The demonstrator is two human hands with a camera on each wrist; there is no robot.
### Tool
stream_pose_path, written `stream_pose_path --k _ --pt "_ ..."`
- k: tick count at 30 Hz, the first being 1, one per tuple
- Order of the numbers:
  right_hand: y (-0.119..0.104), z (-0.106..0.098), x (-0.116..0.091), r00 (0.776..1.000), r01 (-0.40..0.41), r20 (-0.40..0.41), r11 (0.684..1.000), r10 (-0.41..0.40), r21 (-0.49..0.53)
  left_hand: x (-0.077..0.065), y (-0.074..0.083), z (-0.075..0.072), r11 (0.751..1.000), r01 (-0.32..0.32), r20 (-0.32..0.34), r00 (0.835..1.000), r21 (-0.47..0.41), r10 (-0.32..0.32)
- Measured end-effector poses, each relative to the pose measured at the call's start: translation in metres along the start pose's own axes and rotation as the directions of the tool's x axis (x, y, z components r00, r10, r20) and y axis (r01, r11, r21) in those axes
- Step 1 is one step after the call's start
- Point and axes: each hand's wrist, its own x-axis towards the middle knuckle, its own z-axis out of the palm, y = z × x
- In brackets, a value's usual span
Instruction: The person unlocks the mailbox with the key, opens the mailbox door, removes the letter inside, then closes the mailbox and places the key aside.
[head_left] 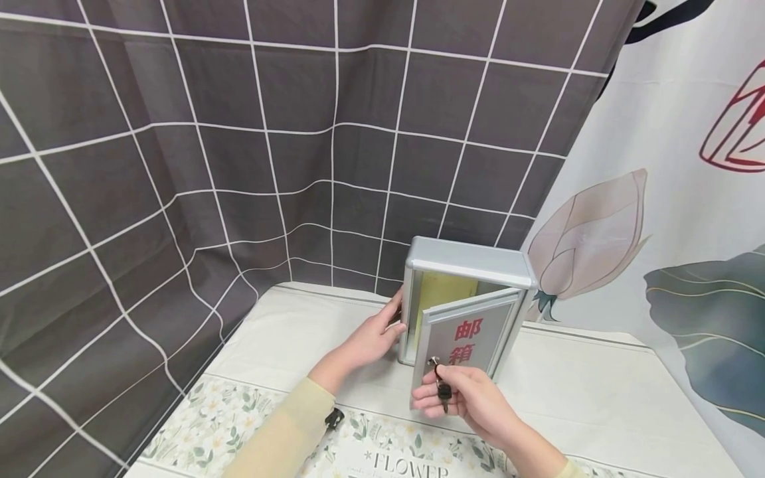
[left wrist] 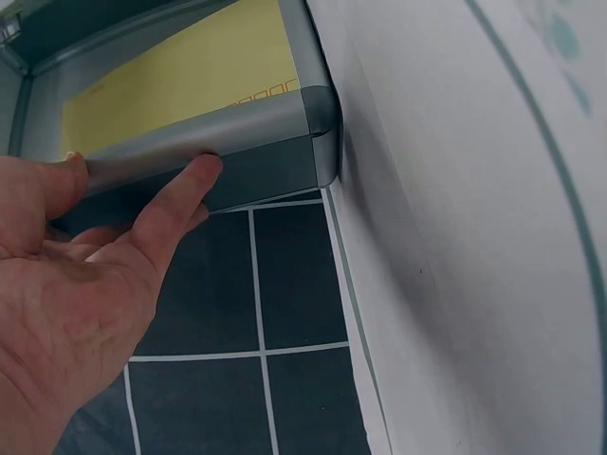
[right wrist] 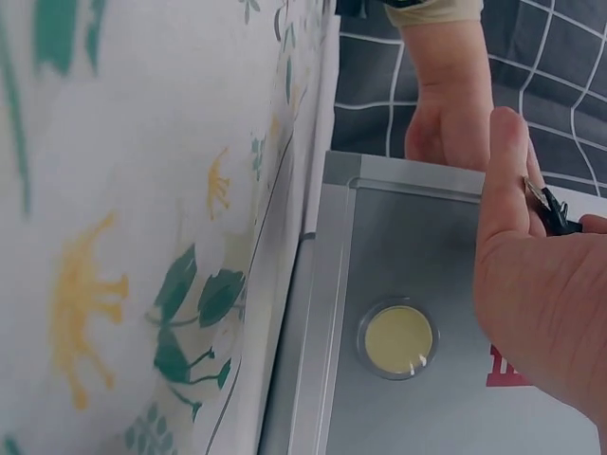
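A grey metal mailbox (head_left: pixel 472 255) stands upright on the table, its front door (head_left: pixel 441 332) swung partly outward. Red characters mark the door. Inside, a yellow envelope (left wrist: pixel 194 81) leans against the back. My left hand (head_left: pixel 372 340) grips the box's left side, thumb at the front rim and fingers along the outer wall. At the door's free edge, my right hand (head_left: pixel 478 398) pinches a key at the lock. From it a ring with a black-headed key (head_left: pixel 444 390) hangs over the fingers. The right wrist view shows a round window (right wrist: pixel 398 339) in the door.
A white cloth with a floral band (head_left: pixel 233 421) covers the table. Behind it hangs a dark curtain with a white grid (head_left: pixel 299 159), and a white curtain with a painted flower (head_left: pixel 588 232) hangs at the right.
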Motion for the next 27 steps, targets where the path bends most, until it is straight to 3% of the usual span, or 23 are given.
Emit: stream_pose_path --k 27 --pt "-0.001 -0.017 -0.038 0.986 0.004 0.164 0.998 -0.014 0.064 0.001 -0.003 0.001 1.000 0.005 0.020 1.000 -0.003 -0.005"
